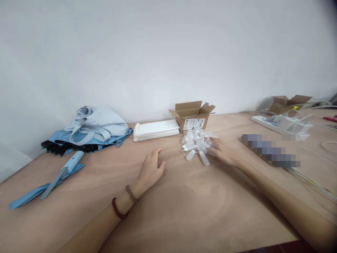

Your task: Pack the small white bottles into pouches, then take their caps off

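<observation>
My left hand [151, 169] rests palm down on the wooden table [184, 211], fingers loosely curved and apart, holding nothing; two bead bracelets circle its wrist. My right hand [222, 149] reaches into a pile of small clear plastic bottles [195, 142] in the middle of the table. Its fingers touch the pile's right side, and blur hides whether they grip one. Behind the pile stands a small open cardboard box [192, 116] with a white label. A stack of flat white packets [156, 130] lies just left of the box.
A folded blue umbrella [71, 163] and a light blue cloth bundle [94, 126] lie at the left. At the right are a white power strip [279, 123] with cables, a second open cardboard box [286, 103] and a blurred-out patch. A white wall rises behind the table.
</observation>
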Tool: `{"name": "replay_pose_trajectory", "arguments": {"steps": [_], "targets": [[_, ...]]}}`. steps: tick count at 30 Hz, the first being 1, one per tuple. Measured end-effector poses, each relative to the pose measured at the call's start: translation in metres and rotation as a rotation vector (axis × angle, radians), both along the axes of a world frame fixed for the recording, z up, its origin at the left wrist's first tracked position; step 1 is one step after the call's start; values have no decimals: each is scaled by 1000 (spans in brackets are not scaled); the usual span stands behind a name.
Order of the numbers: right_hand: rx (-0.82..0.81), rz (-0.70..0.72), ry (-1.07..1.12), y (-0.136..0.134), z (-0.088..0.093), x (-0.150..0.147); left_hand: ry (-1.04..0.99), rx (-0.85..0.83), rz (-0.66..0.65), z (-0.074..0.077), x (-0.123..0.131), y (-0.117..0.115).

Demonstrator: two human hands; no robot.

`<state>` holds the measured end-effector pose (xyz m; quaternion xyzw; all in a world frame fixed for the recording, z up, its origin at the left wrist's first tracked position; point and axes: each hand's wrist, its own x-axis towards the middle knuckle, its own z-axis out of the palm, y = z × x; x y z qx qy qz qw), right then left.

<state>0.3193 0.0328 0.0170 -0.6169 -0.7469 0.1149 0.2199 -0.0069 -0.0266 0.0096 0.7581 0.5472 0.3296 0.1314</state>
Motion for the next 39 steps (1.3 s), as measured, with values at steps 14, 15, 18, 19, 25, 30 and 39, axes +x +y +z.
{"name": "replay_pose_trajectory", "arguments": {"steps": [14,15,18,19,25,30,39], "targets": [[-7,-33,-279,1,0,12,70,64,-57,-6,3,-1],[-5,-17,-264,1,1,14,71,62,-58,-6,2,-1],[27,27,-245,3,1,22,78,55,-65,-7,3,-1],[45,39,-247,4,1,25,82,54,-66,-7,3,-1],[127,122,-321,6,8,32,78,66,-86,-8,4,0],[199,28,-349,1,19,28,89,71,-100,-10,5,0],[92,50,129,-9,35,20,81,97,-112,-9,5,-1]]}}
